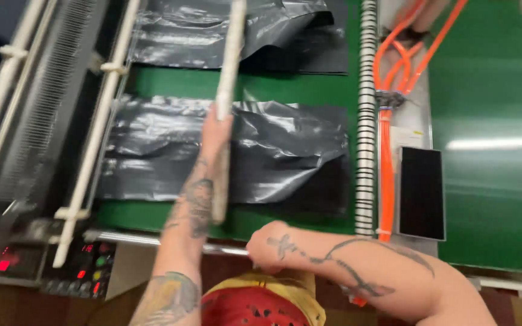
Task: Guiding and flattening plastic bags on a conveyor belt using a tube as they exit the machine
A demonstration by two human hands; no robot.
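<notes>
The left hand is closed around a long pale rod, gripping it low down so that most of the rod stretches away from the person, across a crumpled black plastic bag lying on the green belt. The right hand is curled into a fist at the near edge of the machine, against a metal rail; what it holds, if anything, cannot be told. The rod is blurred, so its far end is hard to read. A second black bag lies farther up the belt, well apart from the hands. To the left are white bars and a control panel with red lights; to the right runs a ribbed roller beside orange hoses. The likely risk is the rod's tip catching a fold of the thin bag and dragging or tearing it, or the long rod knocking the white bars, since the grip sits so near one end.
</notes>
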